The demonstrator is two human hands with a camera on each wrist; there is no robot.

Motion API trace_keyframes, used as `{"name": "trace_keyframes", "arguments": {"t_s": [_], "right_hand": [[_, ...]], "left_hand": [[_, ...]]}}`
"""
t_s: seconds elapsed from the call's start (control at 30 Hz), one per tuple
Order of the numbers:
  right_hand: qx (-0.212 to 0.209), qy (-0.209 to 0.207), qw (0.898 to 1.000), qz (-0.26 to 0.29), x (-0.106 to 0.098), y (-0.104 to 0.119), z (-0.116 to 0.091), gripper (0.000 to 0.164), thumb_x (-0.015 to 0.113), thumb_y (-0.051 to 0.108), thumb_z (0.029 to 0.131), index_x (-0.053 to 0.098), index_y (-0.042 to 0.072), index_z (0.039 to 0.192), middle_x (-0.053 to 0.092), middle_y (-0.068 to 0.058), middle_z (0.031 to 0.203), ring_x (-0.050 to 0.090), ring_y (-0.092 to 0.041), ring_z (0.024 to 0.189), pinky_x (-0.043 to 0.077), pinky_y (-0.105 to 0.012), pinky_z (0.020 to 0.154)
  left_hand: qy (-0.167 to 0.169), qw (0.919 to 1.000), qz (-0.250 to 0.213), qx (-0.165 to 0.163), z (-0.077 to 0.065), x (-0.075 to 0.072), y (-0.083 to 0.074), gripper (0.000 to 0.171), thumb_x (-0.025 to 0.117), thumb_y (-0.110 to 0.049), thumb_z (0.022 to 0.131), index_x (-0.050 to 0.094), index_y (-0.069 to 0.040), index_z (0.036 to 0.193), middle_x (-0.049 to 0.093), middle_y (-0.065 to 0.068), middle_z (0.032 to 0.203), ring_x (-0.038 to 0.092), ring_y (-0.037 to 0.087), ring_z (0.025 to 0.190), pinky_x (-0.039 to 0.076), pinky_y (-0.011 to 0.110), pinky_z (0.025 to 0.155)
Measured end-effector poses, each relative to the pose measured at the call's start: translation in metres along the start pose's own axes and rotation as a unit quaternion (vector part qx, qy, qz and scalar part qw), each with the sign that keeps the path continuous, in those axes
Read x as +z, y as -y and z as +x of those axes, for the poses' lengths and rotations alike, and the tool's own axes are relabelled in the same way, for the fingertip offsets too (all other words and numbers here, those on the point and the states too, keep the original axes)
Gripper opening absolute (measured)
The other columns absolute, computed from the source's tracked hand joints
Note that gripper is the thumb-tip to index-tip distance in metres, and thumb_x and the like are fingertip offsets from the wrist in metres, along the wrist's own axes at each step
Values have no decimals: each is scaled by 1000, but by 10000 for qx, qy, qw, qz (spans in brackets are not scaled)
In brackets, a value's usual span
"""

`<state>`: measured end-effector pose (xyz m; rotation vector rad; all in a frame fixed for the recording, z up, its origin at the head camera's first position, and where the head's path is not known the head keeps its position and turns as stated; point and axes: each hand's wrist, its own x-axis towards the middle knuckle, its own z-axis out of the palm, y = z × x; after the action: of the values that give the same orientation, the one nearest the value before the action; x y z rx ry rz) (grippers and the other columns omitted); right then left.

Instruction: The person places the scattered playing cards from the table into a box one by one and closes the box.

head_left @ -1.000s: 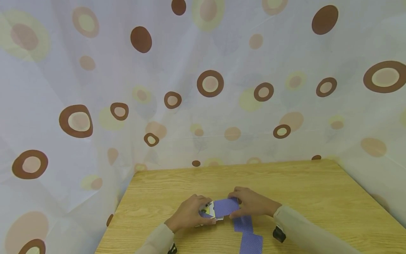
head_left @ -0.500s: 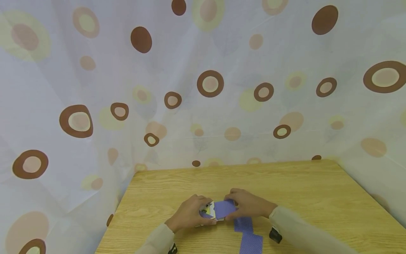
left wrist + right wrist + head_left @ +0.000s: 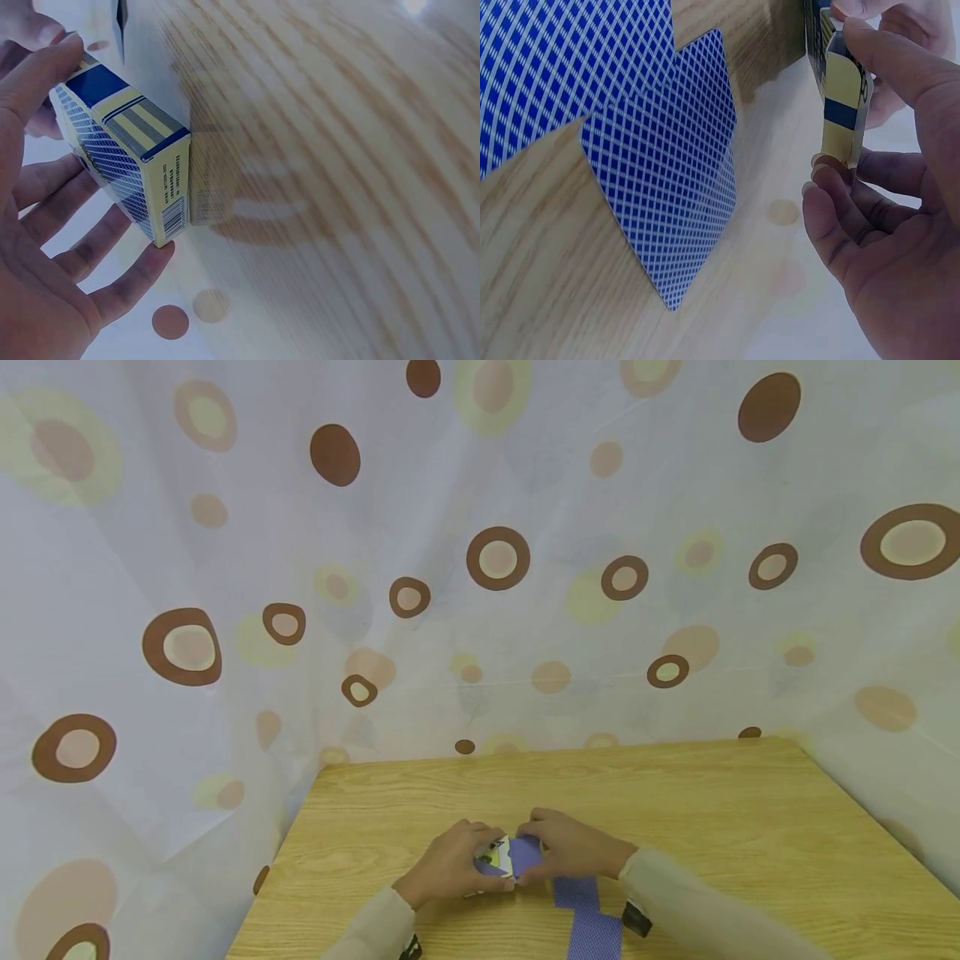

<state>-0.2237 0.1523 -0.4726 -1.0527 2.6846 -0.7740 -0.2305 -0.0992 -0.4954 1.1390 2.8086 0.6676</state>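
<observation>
Now left fingers (image 3: 139,277) grip a card box (image 3: 124,124); right fingers (image 3: 831,220) pinch blue cards (image 3: 526,855) at its end; two loose cards (image 3: 595,937) lie toward the table's (image 3: 675,810) near edge.

Looks screened off, closed in on three sides by white dotted sheeting (image 3: 555,502) round a wood-grain table (image 3: 675,802); hard to tell whether home, studio or workplace.

Wood-grained table (image 3: 720,818) bore two blue-backed cards (image 3: 576,892), edges meeting, on the wearer's side of the right hand (image 3: 576,847).
</observation>
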Motion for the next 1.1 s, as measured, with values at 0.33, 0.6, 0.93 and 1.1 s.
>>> {"name": "trace_keyframes", "arguments": {"t_s": [0.33, 0.6, 0.93, 1.1], "right_hand": [[-39, 94, 9999, 54, -1, 0, 1, 79, 76, 59, 87, 61, 2, 139, 54, 4, 104, 51, -6, 81, 48, -24, 68], [-17, 153, 9999, -21, -12, -11, -7, 73, 76, 54, 90, 60, 3, 140, 59, 0, 113, 59, -13, 92, 52, -27, 74], [-119, 89, 9996, 228, -4, -12, -5, 61, 76, 48, 92, 64, 7, 135, 59, 1, 111, 59, -15, 90, 51, -26, 72], [-7, 126, 9990, 420, -1, -2, 0, 65, 76, 52, 91, 63, 8, 137, 57, 3, 109, 58, -16, 92, 50, -26, 73]], "left_hand": [[-10, 10000, 22, 13, 1, 1, -2, 80, 75, -66, 84, 63, -12, 142, 64, 0, 135, 55, 11, 107, 47, 23, 76], [-35, 10000, 73, -36, 1, -1, -3, 79, 78, -63, 84, 62, -12, 142, 64, -1, 135, 55, 12, 108, 48, 26, 79], [-34, 10000, 24, -80, 0, 1, -2, 79, 79, -62, 83, 63, -12, 142, 64, 0, 136, 55, 12, 108, 47, 24, 77], [-39, 10000, -2, -26, -1, -1, -2, 80, 78, -63, 83, 63, -11, 141, 64, 2, 135, 56, 13, 108, 46, 23, 76]]}}
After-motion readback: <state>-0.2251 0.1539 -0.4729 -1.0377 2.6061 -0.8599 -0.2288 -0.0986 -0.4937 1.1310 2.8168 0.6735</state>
